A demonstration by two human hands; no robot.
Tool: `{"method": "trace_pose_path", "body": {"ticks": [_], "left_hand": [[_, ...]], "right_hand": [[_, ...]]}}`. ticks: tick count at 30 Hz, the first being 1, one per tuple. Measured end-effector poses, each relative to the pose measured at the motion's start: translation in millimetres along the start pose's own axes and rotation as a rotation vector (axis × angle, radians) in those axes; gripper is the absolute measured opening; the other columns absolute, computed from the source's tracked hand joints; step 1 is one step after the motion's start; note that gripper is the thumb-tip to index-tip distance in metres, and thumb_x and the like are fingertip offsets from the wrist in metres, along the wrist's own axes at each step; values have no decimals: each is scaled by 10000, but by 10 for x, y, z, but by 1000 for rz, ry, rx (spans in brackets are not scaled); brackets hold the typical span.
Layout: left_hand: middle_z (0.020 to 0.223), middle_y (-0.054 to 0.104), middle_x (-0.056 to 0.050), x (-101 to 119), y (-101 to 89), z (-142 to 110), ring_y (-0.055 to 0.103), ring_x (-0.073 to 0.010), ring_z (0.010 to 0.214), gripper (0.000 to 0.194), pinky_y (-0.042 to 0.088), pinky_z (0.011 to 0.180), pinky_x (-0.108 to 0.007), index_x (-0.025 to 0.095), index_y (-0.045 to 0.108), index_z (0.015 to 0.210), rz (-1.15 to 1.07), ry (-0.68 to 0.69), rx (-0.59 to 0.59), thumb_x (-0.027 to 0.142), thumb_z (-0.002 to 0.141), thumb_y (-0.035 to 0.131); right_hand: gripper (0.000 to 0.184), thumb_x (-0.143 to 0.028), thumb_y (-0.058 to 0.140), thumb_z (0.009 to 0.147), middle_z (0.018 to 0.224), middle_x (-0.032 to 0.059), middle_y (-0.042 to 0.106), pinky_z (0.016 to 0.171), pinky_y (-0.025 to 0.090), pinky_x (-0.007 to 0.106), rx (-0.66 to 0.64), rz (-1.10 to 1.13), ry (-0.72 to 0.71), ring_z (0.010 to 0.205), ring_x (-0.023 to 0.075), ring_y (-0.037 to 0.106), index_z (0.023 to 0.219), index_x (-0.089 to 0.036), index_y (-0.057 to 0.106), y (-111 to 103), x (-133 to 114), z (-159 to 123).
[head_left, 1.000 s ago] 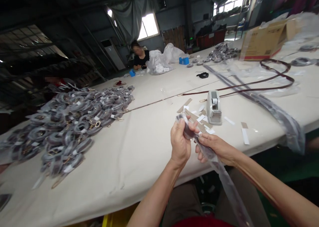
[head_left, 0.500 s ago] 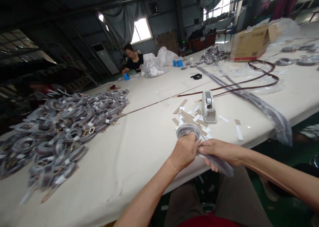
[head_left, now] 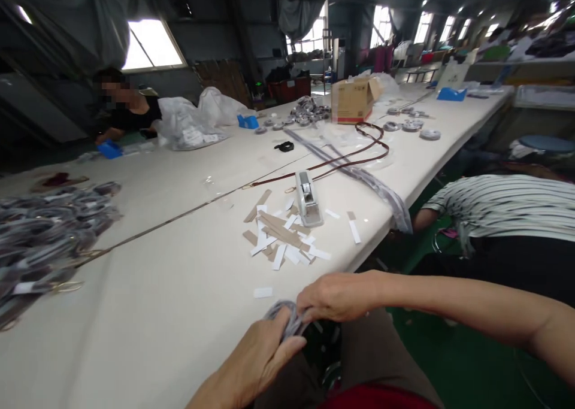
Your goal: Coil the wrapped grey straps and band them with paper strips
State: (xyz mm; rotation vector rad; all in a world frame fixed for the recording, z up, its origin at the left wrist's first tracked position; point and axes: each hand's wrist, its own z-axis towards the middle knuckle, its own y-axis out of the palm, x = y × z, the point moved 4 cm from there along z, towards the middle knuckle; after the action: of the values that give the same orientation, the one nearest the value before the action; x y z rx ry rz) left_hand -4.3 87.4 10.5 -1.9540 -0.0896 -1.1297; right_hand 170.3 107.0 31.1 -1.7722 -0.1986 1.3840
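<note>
1. Hands meet low at the near edge of the long cream-covered work table (head_left: 171,313), just over the person's lap.
2. The left hand (head_left: 251,361) comes up from below with its fingers curled around a small grey coil of plastic-wrapped strap (head_left: 287,318), gripping it from underneath.
3. The right hand (head_left: 336,295) reaches across from the right and pinches the same coil from above, its fingertips closed on the wrap; both hands touch the coil and each other.
4. The coil sits between the two hands, right at the table edge; how tightly it is wound cannot be told, as the fingers hide most of it.
5. Beyond the hands, on the table, lies a scatter of white and tan paper strips (head_left: 278,235), and just beside it stands a grey tape dispenser (head_left: 308,199).
6. A long thin brown strap (head_left: 323,164) runs across the table past the dispenser.
7. A heap of grey wrapped coils (head_left: 40,229) lies at the far left, well apart from the hands.
8. A brown cardboard box (head_left: 353,100) stands farther back.
9. A person in a striped shirt (head_left: 507,208) bends low at the right, beside the table.
</note>
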Motion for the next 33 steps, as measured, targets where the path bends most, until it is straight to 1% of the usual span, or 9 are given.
{"method": "trace_pose_path", "body": {"ticks": [4, 8, 12, 15, 18, 20, 27, 30, 33], "left_hand": [[572, 504, 46, 63, 73, -164, 448, -129, 489, 387, 329, 519, -238, 216, 526, 928, -376, -141, -201, 569, 963, 372], [582, 562, 4, 69, 59, -213, 426, -99, 477, 456, 298, 505, -221, 162, 597, 872, -715, -152, -212, 609, 893, 509], [417, 496, 30, -11, 36, -244, 335, -70, 353, 472, 293, 477, -211, 146, 656, 907, -1072, -153, 64, 609, 829, 604], [320, 375, 74, -8, 30, -253, 236, -52, 311, 372, 369, 485, -215, 156, 700, 919, -1304, -66, 259, 513, 837, 633], [302, 240, 98, 19, 31, -197, 170, -33, 313, 297, 393, 471, -186, 147, 716, 752, -1495, 13, 362, 421, 843, 645], [303, 141, 111, 49, 41, -136, 135, -23, 300, 328, 381, 452, -163, 133, 706, 667, -1574, 77, 363, 393, 854, 636], [270, 152, 79, 4, 125, 15, 270, -70, 293, 492, 314, 402, -182, 135, 602, 520, -1647, 142, 350, 518, 830, 592], [268, 160, 35, -51, 166, 73, 348, -86, 331, 642, 362, 462, -209, 183, 372, 348, -1616, 129, 371, 562, 848, 510], [300, 331, 14, -141, 108, 64, 382, -107, 338, 520, 331, 437, -229, 164, 512, 454, -1499, 168, 503, 512, 841, 503]], "right_hand": [[34, -196, 564, 966, 743, -40, 595, 633, 397, 181, -75, 193, 35, 677, 104, 537, 945, -185, 588, -130, -18, -17], [84, -227, 629, 932, 824, -31, 593, 741, 416, 164, -46, 373, -44, 799, 97, 544, 875, -166, 628, -228, -8, 35], [135, -315, 585, 945, 737, -49, 520, 580, 424, 169, 195, 650, 83, 635, 86, 509, 936, -180, 585, -36, 35, 140], [346, -540, 521, 946, 654, -62, 454, 444, 367, 191, 449, 875, 137, 485, 87, 422, 951, -195, 538, 221, -14, 233], [502, -662, 388, 961, 711, -23, 454, 557, 418, 241, 758, 795, 100, 596, 118, 461, 874, -190, 533, 341, -109, 268], [559, -664, 304, 984, 806, 15, 473, 731, 439, 291, 853, 598, 44, 764, 156, 497, 840, -180, 545, 356, -213, 253], [467, -588, 492, 948, 1001, 47, 567, 822, 435, 316, 603, 660, 80, 918, 200, 537, 1157, -172, 488, 423, -271, 245], [265, -429, 459, 966, 947, 37, 585, 808, 424, 331, 563, 552, 174, 876, 202, 542, 1054, -183, 501, 425, -207, 317], [146, -322, 393, 948, 827, 17, 571, 760, 421, 339, 589, 406, 216, 793, 201, 537, 922, -209, 482, 426, -131, 412]]}}
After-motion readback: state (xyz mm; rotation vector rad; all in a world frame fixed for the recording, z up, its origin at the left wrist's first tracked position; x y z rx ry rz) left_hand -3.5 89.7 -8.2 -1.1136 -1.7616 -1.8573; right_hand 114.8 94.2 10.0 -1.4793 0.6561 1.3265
